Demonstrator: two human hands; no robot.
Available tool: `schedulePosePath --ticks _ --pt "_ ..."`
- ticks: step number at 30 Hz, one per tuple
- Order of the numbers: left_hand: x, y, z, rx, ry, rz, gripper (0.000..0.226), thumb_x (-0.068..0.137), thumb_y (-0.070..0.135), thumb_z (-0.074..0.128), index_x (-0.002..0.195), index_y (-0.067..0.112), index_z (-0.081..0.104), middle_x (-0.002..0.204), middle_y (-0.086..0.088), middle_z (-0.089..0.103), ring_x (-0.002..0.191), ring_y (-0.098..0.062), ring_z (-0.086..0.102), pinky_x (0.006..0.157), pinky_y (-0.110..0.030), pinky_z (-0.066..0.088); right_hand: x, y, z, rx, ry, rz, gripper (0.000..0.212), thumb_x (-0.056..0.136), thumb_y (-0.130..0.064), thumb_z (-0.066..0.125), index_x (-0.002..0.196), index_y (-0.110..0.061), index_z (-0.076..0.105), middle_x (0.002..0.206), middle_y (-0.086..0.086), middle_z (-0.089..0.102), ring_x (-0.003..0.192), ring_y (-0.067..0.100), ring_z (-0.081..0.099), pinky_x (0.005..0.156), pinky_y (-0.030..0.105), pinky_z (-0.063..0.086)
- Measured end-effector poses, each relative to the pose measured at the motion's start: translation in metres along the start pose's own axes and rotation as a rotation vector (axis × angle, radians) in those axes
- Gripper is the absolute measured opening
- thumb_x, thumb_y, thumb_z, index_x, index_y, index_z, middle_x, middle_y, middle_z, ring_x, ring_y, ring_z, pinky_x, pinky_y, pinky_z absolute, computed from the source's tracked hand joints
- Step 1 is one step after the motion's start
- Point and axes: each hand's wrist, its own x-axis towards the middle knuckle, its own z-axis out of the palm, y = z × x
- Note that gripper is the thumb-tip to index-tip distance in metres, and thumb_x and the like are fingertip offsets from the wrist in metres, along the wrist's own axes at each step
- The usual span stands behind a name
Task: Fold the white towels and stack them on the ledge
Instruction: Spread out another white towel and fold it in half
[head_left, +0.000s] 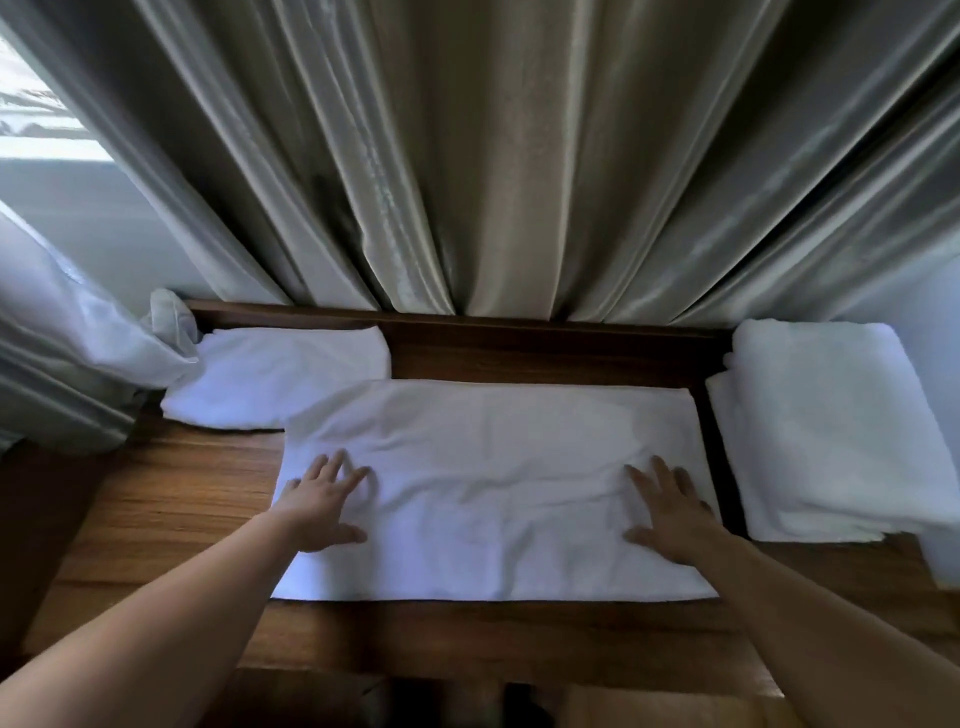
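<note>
A white towel (493, 467) lies spread flat as a wide rectangle on the wooden ledge (171, 499). My left hand (322, 506) presses on its left part with fingers straight and spread. My right hand (667, 517) presses flat on its right part, near the right edge. A folded white towel (280, 379) lies at the back left of the ledge. A stack of folded white towels (826, 431) sits at the right end.
Grey curtains (493, 156) hang right behind the ledge, touching its raised back rail (545, 325). A sheer white curtain (78, 322) bunches at the left, beside the folded towel. Bare wood shows at the front left and along the front edge.
</note>
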Motion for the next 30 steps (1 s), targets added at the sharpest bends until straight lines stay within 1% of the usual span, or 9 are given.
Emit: schedulePosePath --ticks 4,9,14,16,19,22,25,28,30 --pt "0.000 -0.007 0.013 0.029 -0.019 0.006 0.118 0.071 0.064 0.072 0.151 0.041 -0.012 0.159 -0.003 -0.029 0.148 -0.028 -0.020 0.117 -0.054 0.020 0.000 0.004 0.008 -0.008 0.012 -0.011 0.101 0.086 -0.060 0.058 0.152 -0.040 -0.017 0.160 0.001 -0.029 0.148 0.035 -0.016 0.114 0.060 0.022" --pt "-0.022 -0.010 0.035 0.054 0.132 0.049 0.104 0.078 0.063 0.063 0.152 0.043 -0.008 0.160 -0.001 -0.026 0.149 -0.023 -0.020 0.119 -0.049 0.009 -0.027 0.017 0.033 0.003 0.074 0.015 0.094 0.087 -0.066 0.050 0.150 -0.045 -0.017 0.158 -0.003 -0.032 0.148 0.034 -0.020 0.116 0.060 0.015" --pt "-0.060 -0.032 0.083 0.062 0.076 0.100 0.092 0.079 0.072 0.047 0.146 0.055 -0.014 0.156 0.004 -0.033 0.144 -0.023 -0.030 0.119 -0.045 -0.003 -0.079 0.044 0.090 0.007 0.078 0.016 0.086 0.090 -0.070 0.037 0.140 -0.053 -0.031 0.148 -0.006 -0.046 0.147 0.031 -0.024 0.119 0.056 0.012" --pt "-0.064 -0.036 0.086 0.012 0.098 0.113 0.082 0.079 0.077 0.037 0.146 0.057 -0.005 0.156 0.008 -0.030 0.145 -0.020 -0.029 0.119 -0.041 -0.005 -0.091 0.051 0.097 0.025 0.150 0.040 0.082 0.088 -0.071 0.039 0.149 -0.051 -0.012 0.159 -0.001 -0.027 0.150 0.032 -0.006 0.116 0.051 0.021" --pt "-0.064 -0.037 0.083 -0.095 0.157 0.068 0.067 0.083 0.073 0.021 0.147 0.053 0.021 0.162 0.005 -0.012 0.150 -0.020 -0.013 0.120 -0.038 0.007 -0.087 0.046 0.090 0.339 0.456 0.121 0.058 0.088 -0.054 0.045 0.136 -0.024 0.056 0.149 0.016 0.044 0.132 0.040 0.045 0.099 0.051 0.046" --pt "-0.066 -0.030 0.082 -0.274 0.306 -0.261 0.063 0.087 0.062 0.046 0.145 0.038 0.036 0.156 -0.012 0.028 0.142 -0.034 0.027 0.109 -0.047 0.037 -0.072 0.043 0.079 0.771 0.486 0.437 0.049 0.088 -0.027 0.067 0.132 -0.009 0.056 0.127 0.024 0.057 0.112 0.043 0.053 0.096 0.053 0.047" --pt "-0.067 -0.017 0.077 -0.550 0.287 -0.655 0.070 0.083 0.050 0.066 0.141 0.026 0.037 0.132 -0.017 0.048 0.120 -0.038 0.046 0.093 -0.051 0.044 -0.062 0.039 0.069 1.065 0.310 0.578 0.041 0.089 -0.022 0.069 0.123 0.000 0.059 0.119 0.026 0.063 0.094 0.034 0.056 0.088 0.047 0.049" --pt "-0.064 -0.015 0.069 -0.746 0.244 -0.740 0.061 0.084 0.039 0.069 0.132 0.010 0.046 0.112 -0.014 0.063 0.105 -0.035 0.057 0.086 -0.045 0.050 -0.060 0.016 0.050 1.291 0.252 0.624 0.040 0.094 -0.014 0.063 0.125 0.008 0.055 0.125 0.024 0.058 0.097 0.032 0.050 0.083 0.039 0.042" --pt "-0.063 -0.012 0.064 -0.931 0.253 -0.717 0.043 0.087 0.028 0.067 0.118 0.003 0.055 0.089 -0.006 0.060 0.083 -0.026 0.057 0.075 -0.040 0.050 -0.061 -0.013 0.029 1.312 0.338 0.565 0.035 0.093 -0.014 0.061 0.123 0.003 0.054 0.114 0.019 0.061 0.096 0.033 0.056 0.081 0.044 0.049"
